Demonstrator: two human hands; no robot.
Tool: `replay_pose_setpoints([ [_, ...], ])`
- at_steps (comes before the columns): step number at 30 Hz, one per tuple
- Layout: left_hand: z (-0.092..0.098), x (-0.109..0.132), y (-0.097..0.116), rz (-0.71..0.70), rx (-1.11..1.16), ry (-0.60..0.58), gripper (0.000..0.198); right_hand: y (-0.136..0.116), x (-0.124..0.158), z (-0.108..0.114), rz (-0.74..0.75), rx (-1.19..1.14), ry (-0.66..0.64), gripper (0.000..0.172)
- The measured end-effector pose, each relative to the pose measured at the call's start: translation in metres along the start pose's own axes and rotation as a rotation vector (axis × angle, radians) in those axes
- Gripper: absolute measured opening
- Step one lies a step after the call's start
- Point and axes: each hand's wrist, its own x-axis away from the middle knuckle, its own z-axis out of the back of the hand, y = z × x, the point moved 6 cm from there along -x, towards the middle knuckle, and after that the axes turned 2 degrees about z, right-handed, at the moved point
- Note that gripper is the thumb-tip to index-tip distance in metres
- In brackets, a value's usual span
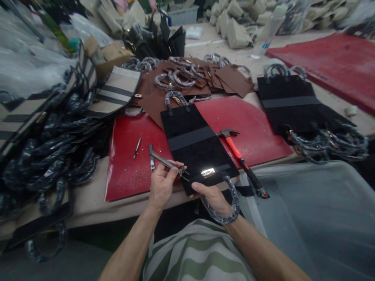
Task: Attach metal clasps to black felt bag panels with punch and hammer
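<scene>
My left hand (163, 183) is closed round a metal caliper (162, 159), its jaws pointing right over the near edge of a black bag panel (195, 154). That panel lies flat, with a grey band across its middle and a shiny metal plate (208, 172) near its close end. My right hand (215, 198) grips the panel's near edge, thumb on top and fingers hidden below. Around that wrist loops a plastic-wrapped handle (235, 199). At the panel's far end stands another wrapped handle (175, 95).
A red board (129, 175) lies beneath the panel. On it rest a utility knife (151, 159), a small metal rod (137, 148) and a claw hammer (244, 166), which overhangs a grey bin (310, 171). Brown panels (234, 80) lie behind, striped panels (117, 91) left, black panels (288, 101) right.
</scene>
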Motion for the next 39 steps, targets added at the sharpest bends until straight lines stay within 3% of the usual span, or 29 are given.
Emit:
replay_pose_setpoints([
  [8,0.008,0.000,0.001,0.021,0.117,-0.022,0.023,0.012,-0.009,-0.002,0.014,-0.052,-0.028,0.041],
  [17,0.008,0.003,0.011,-0.059,-0.073,-0.079,0.018,0.010,-0.010,-0.006,0.010,-0.019,-0.039,0.036],
  [23,0.006,-0.001,0.019,-0.102,-0.291,-0.065,0.018,-0.012,-0.011,-0.021,0.072,0.052,-0.055,0.040],
  [28,0.004,-0.008,0.023,-0.134,-0.407,-0.073,0.015,-0.027,-0.012,-0.022,-0.008,0.320,-0.105,0.034],
  [33,0.005,-0.013,0.021,-0.094,-0.327,-0.055,0.016,-0.029,-0.011,-0.023,-0.060,0.205,-0.226,0.029],
  [39,0.008,-0.009,0.022,-0.115,-0.297,-0.021,0.018,-0.015,-0.015,-0.016,-0.104,0.180,-0.179,0.035],
])
